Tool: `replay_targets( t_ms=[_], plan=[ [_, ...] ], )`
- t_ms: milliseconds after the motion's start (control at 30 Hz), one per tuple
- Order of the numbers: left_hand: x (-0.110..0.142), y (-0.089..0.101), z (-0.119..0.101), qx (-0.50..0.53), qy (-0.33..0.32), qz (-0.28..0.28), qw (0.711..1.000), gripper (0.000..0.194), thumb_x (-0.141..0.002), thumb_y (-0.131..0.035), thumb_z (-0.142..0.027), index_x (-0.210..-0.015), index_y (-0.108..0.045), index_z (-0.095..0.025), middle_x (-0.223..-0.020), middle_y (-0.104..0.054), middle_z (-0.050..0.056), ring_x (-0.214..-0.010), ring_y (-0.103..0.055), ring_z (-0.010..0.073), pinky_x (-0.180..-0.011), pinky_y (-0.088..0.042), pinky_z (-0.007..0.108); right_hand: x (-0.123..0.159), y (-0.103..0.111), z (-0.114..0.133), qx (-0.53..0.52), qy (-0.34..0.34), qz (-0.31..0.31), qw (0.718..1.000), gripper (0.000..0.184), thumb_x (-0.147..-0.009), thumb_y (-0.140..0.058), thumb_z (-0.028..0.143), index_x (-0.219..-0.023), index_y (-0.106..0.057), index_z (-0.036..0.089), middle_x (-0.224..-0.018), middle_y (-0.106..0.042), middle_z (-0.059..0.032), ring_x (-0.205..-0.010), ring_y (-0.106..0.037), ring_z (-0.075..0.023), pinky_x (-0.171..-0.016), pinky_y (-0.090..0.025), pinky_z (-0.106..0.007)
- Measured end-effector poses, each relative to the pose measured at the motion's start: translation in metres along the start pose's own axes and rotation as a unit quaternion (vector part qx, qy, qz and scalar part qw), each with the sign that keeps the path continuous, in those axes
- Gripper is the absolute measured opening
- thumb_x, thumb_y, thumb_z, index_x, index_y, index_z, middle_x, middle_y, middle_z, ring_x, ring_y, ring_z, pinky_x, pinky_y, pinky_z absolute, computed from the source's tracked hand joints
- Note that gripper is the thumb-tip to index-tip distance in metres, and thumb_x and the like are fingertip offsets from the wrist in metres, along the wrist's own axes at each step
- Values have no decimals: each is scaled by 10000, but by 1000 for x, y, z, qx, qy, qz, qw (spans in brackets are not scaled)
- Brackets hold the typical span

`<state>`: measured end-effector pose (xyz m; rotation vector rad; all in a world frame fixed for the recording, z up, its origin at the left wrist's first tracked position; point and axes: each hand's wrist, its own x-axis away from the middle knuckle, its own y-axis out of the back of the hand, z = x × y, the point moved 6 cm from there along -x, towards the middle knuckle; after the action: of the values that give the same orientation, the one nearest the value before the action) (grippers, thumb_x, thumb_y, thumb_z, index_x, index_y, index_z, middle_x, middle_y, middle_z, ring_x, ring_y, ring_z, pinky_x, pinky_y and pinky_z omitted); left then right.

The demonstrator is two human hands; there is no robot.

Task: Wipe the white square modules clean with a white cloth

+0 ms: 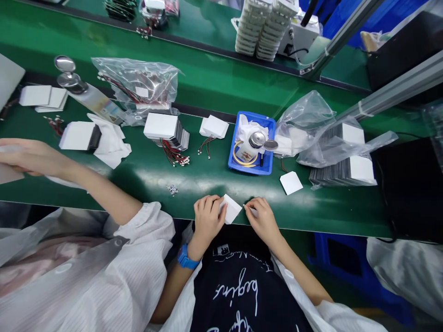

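Near the front edge of the green bench, my left hand (209,215) grips a thin white battery pack (232,210) between thumb and fingers. My right hand (262,216) is just right of the pack, thumb and forefinger pinched on a tiny pale piece too small to name. Up and to the left lies a small heap of tiny white connector pieces (172,189). A single white pack (291,183) with a short wire rests farther right.
Behind stand stacked packs with red and black wires (161,127), a few more packs (213,127), a blue tray (232,159) holding a dispenser bottle (249,150), and bagged stacks (362,170). A co-worker's arm (93,182) reaches across at left. A metal post (391,90) slants at right.
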<state>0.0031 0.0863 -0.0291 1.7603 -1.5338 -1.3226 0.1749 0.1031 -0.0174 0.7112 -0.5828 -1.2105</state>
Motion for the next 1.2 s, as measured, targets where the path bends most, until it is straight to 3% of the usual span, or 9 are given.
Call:
replay_targets(
  t_ms=[367, 767, 933, 1067, 1200],
  plan=[
    [-1, 2, -1, -6, -10, -7, 1000, 153, -917, -610, -230, -1043, -651, -153, -1004, -686, 115, -976, -577, 279, -869, -393, 409, -1, -3, 0, 11, 1, 22, 1000, 101, -944, -545, 192, -856, -587, 216, -894, -635, -50, -874, -576, -230, -782, -434, -368],
    [0, 0, 0, -10, -6, -2, 1000, 154, -931, -588, -241, -1041, -653, -155, -1016, -685, 120, -980, -578, 280, -868, -398, 414, -4, 1, -4, 28, -28, -12, 999, 137, -951, -515, 205, -840, -595, 215, -896, -643, -61, -871, -587, -227, -781, -441, -358],
    [0, 0, 1, -7, -6, -3, 1000, 162, -935, -577, -251, -1045, -659, -164, -1011, -687, 122, -982, -585, 280, -873, -398, 418, -4, -2, -2, 24, -14, 6, 1000, 113, -929, -561, 225, -829, -611, 231, -869, -659, -39, -859, -604, -222, -761, -424, -352],
    [0, 0, 1, -5, -5, -7, 1000, 156, -932, -584, -244, -1041, -655, -157, -1010, -688, 121, -976, -584, 278, -869, -399, 414, -3, 2, -5, 26, -34, -22, 999, 153, -952, -507, 226, -831, -601, 224, -888, -651, -62, -869, -601, -230, -771, -433, -353],
    [0, 1, 0, -2, -7, -10, 1000, 157, -930, -588, -239, -1049, -650, -156, -1011, -688, 118, -980, -585, 277, -880, -397, 413, -3, 0, -5, 19, -27, -5, 999, 111, -926, -573, 222, -822, -613, 229, -859, -660, -27, -851, -610, -211, -755, -418, -334]
  ],
)
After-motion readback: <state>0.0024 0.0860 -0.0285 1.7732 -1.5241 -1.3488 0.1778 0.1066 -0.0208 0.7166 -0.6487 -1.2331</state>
